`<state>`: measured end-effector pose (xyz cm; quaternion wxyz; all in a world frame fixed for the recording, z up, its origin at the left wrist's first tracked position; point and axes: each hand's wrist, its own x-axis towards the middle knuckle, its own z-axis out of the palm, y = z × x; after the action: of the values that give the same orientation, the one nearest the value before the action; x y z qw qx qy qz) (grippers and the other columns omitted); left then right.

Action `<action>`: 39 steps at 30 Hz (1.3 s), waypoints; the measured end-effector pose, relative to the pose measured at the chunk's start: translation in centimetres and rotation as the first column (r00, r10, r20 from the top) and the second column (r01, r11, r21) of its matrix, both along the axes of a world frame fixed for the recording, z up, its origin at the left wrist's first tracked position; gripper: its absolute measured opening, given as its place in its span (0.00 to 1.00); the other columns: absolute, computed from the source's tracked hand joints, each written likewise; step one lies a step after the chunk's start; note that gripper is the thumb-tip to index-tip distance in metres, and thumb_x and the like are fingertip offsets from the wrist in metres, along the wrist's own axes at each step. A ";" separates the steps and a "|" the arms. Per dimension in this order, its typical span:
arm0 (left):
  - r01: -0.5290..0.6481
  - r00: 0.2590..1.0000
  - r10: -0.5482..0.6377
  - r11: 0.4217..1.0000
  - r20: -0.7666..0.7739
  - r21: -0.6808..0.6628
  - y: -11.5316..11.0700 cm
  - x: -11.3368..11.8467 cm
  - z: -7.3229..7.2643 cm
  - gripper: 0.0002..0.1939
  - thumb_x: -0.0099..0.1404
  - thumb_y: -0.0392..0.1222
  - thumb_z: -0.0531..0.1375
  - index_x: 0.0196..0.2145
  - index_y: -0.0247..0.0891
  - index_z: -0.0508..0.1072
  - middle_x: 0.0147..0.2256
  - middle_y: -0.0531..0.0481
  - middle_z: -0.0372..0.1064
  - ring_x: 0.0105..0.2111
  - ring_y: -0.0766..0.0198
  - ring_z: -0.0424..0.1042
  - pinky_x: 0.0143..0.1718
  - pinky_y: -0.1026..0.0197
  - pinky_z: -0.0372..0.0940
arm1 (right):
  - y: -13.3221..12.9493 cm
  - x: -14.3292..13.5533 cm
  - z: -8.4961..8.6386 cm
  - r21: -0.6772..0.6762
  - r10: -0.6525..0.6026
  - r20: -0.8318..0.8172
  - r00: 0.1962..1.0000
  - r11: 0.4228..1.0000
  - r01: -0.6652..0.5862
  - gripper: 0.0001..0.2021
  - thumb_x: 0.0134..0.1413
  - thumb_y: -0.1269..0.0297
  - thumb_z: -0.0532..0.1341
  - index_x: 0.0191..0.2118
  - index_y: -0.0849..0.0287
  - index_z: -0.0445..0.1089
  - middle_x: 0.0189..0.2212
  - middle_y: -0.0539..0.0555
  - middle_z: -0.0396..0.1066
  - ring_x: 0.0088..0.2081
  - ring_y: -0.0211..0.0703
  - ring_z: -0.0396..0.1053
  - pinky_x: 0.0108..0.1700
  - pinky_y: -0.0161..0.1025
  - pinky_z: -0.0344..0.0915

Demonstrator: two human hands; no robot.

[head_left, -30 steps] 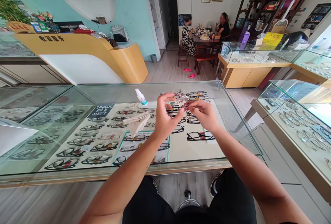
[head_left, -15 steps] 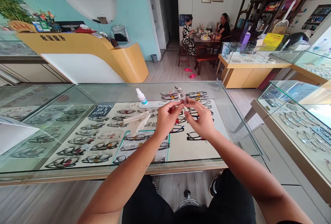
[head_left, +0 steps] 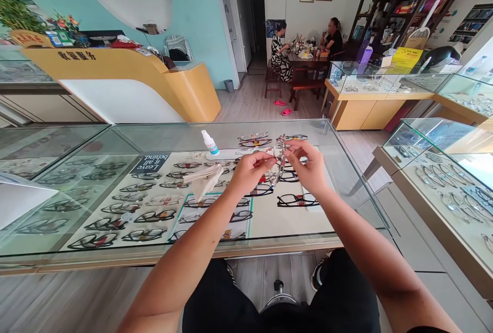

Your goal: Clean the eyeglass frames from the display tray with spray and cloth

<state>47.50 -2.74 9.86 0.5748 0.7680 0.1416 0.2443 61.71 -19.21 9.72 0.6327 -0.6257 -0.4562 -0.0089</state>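
Note:
Both hands are raised over the glass display case (head_left: 285,225). A pair of clear-framed eyeglasses (head_left: 281,161) stands on edge between them. My left hand (head_left: 250,170) pinches its left side with thumb and fingertips. On the other side, my right hand (head_left: 308,164) has thumb and fingers closed on the frame. Left of my hands, a crumpled beige cloth (head_left: 204,180) lies on the glass, and behind it stands a small white spray bottle (head_left: 210,143). Rows of eyeglasses (head_left: 156,216) show under the glass.
More display cases (head_left: 442,169) stand at the right. A yellow and white counter (head_left: 154,81) is beyond the case at the left. Two people sit at a far table (head_left: 308,61). A white object (head_left: 23,197) juts in at the left edge.
The eyeglasses have turned between my hands and now hang lower, side-on. My right hand has shifted slightly up and to the right, while my left hand has barely moved.

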 end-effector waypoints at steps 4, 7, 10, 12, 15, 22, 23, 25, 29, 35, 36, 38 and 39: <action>0.166 0.980 -0.166 0.986 -0.107 -0.007 1.2 -0.4 0.1 0.26 0.61 0.67 0.76 0.39 0.40 0.88 0.33 0.46 0.81 0.32 0.58 0.75 0.32 0.59 0.68 | -0.7 1.5 0.8 -0.040 0.023 0.182 0.983 0.999 -0.016 0.19 0.73 0.44 0.69 0.62 0.43 0.82 0.55 0.58 0.81 0.60 0.60 0.76 0.65 0.63 0.73; 0.202 0.972 -0.201 0.979 -0.122 -0.007 2.0 -0.6 0.0 0.25 0.62 0.66 0.76 0.40 0.41 0.89 0.36 0.44 0.83 0.35 0.56 0.78 0.36 0.57 0.71 | -1.1 2.1 1.0 -0.076 0.062 0.234 0.970 0.996 -0.045 0.16 0.75 0.45 0.69 0.60 0.41 0.84 0.59 0.58 0.79 0.65 0.62 0.74 0.71 0.66 0.68; 0.223 0.966 -0.224 0.975 -0.128 -0.017 2.3 -0.8 0.0 0.24 0.63 0.65 0.76 0.41 0.41 0.89 0.36 0.43 0.84 0.34 0.56 0.79 0.36 0.56 0.73 | -1.2 2.1 0.9 -0.100 0.100 0.273 0.957 0.992 -0.076 0.16 0.76 0.45 0.68 0.62 0.39 0.84 0.62 0.58 0.77 0.67 0.63 0.72 0.73 0.67 0.66; 0.234 0.964 -0.233 0.972 -0.129 -0.012 2.2 -0.9 0.1 0.23 0.64 0.64 0.76 0.41 0.41 0.89 0.35 0.44 0.83 0.33 0.56 0.79 0.35 0.55 0.73 | -1.3 2.0 0.9 -0.125 0.111 0.298 0.948 0.989 -0.077 0.18 0.76 0.46 0.67 0.64 0.38 0.82 0.64 0.57 0.77 0.68 0.63 0.72 0.73 0.67 0.66; 0.238 0.964 -0.236 0.971 -0.125 0.002 2.0 -1.0 0.4 0.22 0.64 0.63 0.76 0.40 0.41 0.89 0.33 0.45 0.82 0.32 0.57 0.78 0.34 0.56 0.73 | -1.4 1.9 1.0 -0.145 0.111 0.331 0.937 0.987 -0.066 0.18 0.77 0.46 0.66 0.65 0.39 0.82 0.64 0.58 0.77 0.67 0.64 0.72 0.72 0.68 0.66; 0.271 0.957 -0.271 0.963 -0.100 -0.019 1.9 -0.9 0.6 0.24 0.61 0.65 0.78 0.37 0.40 0.88 0.31 0.46 0.81 0.29 0.60 0.76 0.33 0.57 0.73 | -1.2 1.8 1.0 -0.124 0.098 0.363 0.926 0.991 -0.057 0.16 0.78 0.48 0.65 0.61 0.42 0.83 0.59 0.59 0.80 0.63 0.65 0.74 0.68 0.66 0.68; 0.273 0.956 -0.274 0.962 -0.101 -0.025 1.9 -0.9 0.6 0.24 0.61 0.65 0.78 0.37 0.40 0.88 0.31 0.46 0.81 0.30 0.60 0.76 0.33 0.57 0.73 | -1.2 1.7 1.0 -0.120 0.101 0.368 0.924 0.991 -0.061 0.16 0.78 0.48 0.65 0.61 0.42 0.83 0.59 0.59 0.80 0.63 0.64 0.74 0.68 0.66 0.69; 0.271 0.955 -0.274 0.962 -0.109 -0.043 1.8 -0.8 0.5 0.24 0.61 0.64 0.78 0.37 0.40 0.88 0.31 0.47 0.81 0.30 0.60 0.76 0.34 0.57 0.73 | -1.1 1.6 1.0 -0.115 0.104 0.379 0.920 0.991 -0.064 0.16 0.78 0.49 0.65 0.61 0.43 0.83 0.58 0.59 0.81 0.62 0.64 0.74 0.67 0.65 0.69; 0.269 0.953 -0.276 0.960 -0.127 -0.072 1.9 -0.7 0.4 0.25 0.59 0.65 0.79 0.37 0.40 0.87 0.32 0.47 0.81 0.30 0.61 0.74 0.35 0.57 0.72 | -1.0 1.4 0.9 -0.129 0.081 0.388 0.918 0.991 -0.033 0.15 0.78 0.50 0.65 0.60 0.44 0.83 0.57 0.59 0.81 0.61 0.64 0.74 0.66 0.65 0.69; 0.275 0.949 -0.288 0.956 -0.130 -0.105 2.1 -0.2 -0.4 0.28 0.57 0.68 0.79 0.37 0.39 0.87 0.33 0.47 0.80 0.31 0.62 0.73 0.35 0.58 0.70 | -0.9 1.0 1.1 -0.099 0.089 0.404 0.910 0.994 -0.053 0.14 0.78 0.52 0.65 0.59 0.46 0.83 0.56 0.60 0.82 0.59 0.63 0.76 0.65 0.64 0.69; 0.274 0.949 -0.286 0.957 -0.133 -0.099 2.1 -0.1 -0.5 0.29 0.57 0.69 0.79 0.37 0.39 0.87 0.34 0.47 0.81 0.31 0.62 0.73 0.35 0.58 0.70 | -1.0 1.0 1.2 -0.086 0.100 0.401 0.911 0.994 -0.071 0.14 0.77 0.51 0.66 0.59 0.46 0.83 0.58 0.60 0.82 0.60 0.62 0.76 0.66 0.64 0.69; 0.272 0.949 -0.280 0.960 -0.143 -0.074 2.2 -0.1 -0.6 0.30 0.57 0.70 0.78 0.38 0.40 0.87 0.36 0.45 0.82 0.33 0.61 0.75 0.37 0.58 0.70 | -1.1 1.4 1.3 -0.062 0.131 0.358 0.925 0.991 -0.117 0.16 0.76 0.49 0.68 0.62 0.46 0.81 0.61 0.59 0.81 0.63 0.61 0.75 0.68 0.63 0.68; 0.271 0.949 -0.276 0.961 -0.151 -0.058 2.2 -0.1 -0.6 0.30 0.57 0.71 0.78 0.39 0.40 0.87 0.37 0.45 0.82 0.35 0.60 0.75 0.37 0.58 0.71 | -1.2 1.8 1.3 -0.041 0.147 0.302 0.942 0.989 -0.141 0.19 0.75 0.47 0.68 0.64 0.45 0.80 0.62 0.58 0.80 0.63 0.60 0.75 0.68 0.62 0.69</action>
<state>47.38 -0.56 9.22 0.6041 0.7864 0.0833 0.0983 63.50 -20.41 10.99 0.5479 -0.5880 -0.5926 -0.0545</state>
